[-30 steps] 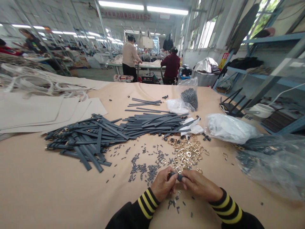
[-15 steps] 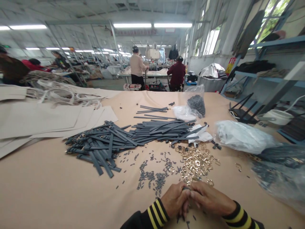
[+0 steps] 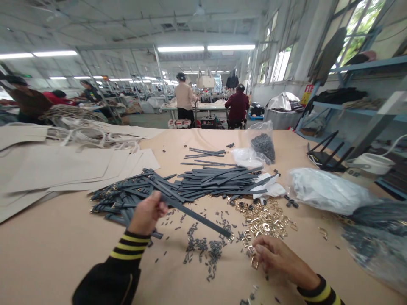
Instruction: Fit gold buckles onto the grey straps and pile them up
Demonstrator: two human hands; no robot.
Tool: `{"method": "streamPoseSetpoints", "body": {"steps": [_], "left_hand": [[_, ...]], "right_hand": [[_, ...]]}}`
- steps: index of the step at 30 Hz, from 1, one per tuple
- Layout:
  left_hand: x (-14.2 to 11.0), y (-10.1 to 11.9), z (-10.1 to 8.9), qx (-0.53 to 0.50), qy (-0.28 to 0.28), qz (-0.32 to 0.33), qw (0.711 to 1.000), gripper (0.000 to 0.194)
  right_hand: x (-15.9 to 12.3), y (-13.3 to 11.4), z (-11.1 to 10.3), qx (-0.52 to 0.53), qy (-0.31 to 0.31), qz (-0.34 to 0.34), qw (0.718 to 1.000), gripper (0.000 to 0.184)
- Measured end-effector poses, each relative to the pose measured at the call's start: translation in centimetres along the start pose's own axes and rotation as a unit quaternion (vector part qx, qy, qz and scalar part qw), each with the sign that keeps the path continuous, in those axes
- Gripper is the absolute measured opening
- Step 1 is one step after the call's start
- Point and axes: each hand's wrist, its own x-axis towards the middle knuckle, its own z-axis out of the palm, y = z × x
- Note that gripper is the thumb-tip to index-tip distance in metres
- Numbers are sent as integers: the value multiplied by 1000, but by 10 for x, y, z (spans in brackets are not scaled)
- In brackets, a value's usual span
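Observation:
My left hand [image 3: 148, 213] grips one end of a long grey strap [image 3: 193, 216], which slants right across the table above scattered small grey pieces [image 3: 203, 248]. My right hand [image 3: 276, 255] lies on the tan table cover [image 3: 57, 245], its fingertips beside gold metal buckles [image 3: 263, 222]. Whether those fingers hold a buckle is hidden. Behind my left hand lies a heap of grey straps with gold hardware [image 3: 124, 199], and a second heap of grey straps [image 3: 216, 182] stretches to its right.
Stacked beige fabric panels [image 3: 63, 169] and white handles [image 3: 95, 135] lie at left. Plastic bags [image 3: 262, 142] [image 3: 327, 190] [image 3: 375, 239] sit at right. Beyond the far table edge, co-workers [image 3: 185, 99] [image 3: 237, 106] are at another table. Blue shelving [image 3: 359, 106] stands at right.
My hands were together over a small grey piece near the table's front. Now they are apart: the left has moved left, holding a long strap, and the right lies by the buckles.

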Motion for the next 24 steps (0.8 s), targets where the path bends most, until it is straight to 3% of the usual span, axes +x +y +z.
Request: {"method": "streamPoseSetpoints", "body": {"steps": [3, 5, 7, 8, 11, 14, 16, 19, 24], "left_hand": [[27, 24, -37, -67, 169, 40, 983, 20], [24, 10, -30, -94, 188, 32, 977, 17], [6, -19, 3, -104, 137, 7, 985, 7], [-6, -37, 26, -102, 83, -19, 991, 6], [-43, -85, 96, -65, -67, -79, 992, 23], [-63, -113, 136, -9, -166, -94, 982, 28], [-65, -122, 142, 14, -205, -99, 974, 31], [-63, -125, 135, 17, -211, -121, 970, 37], [-62, -120, 131, -45, -190, -170, 966, 44]], "right_hand": [[11, 1, -12, -62, 67, -15, 996, 29], [27, -4, -18, -199, 142, -36, 969, 26], [50, -12, -24, -358, 221, -52, 906, 22], [63, -15, -28, -402, 246, -53, 880, 20], [99, -21, -37, -472, 280, -48, 834, 21], [122, -22, -45, -529, 290, -38, 797, 23], [127, -24, -48, -556, 288, -34, 779, 21], [117, -29, -44, -583, 262, -38, 768, 23], [60, -34, -9, -605, 180, -56, 774, 30]]}}
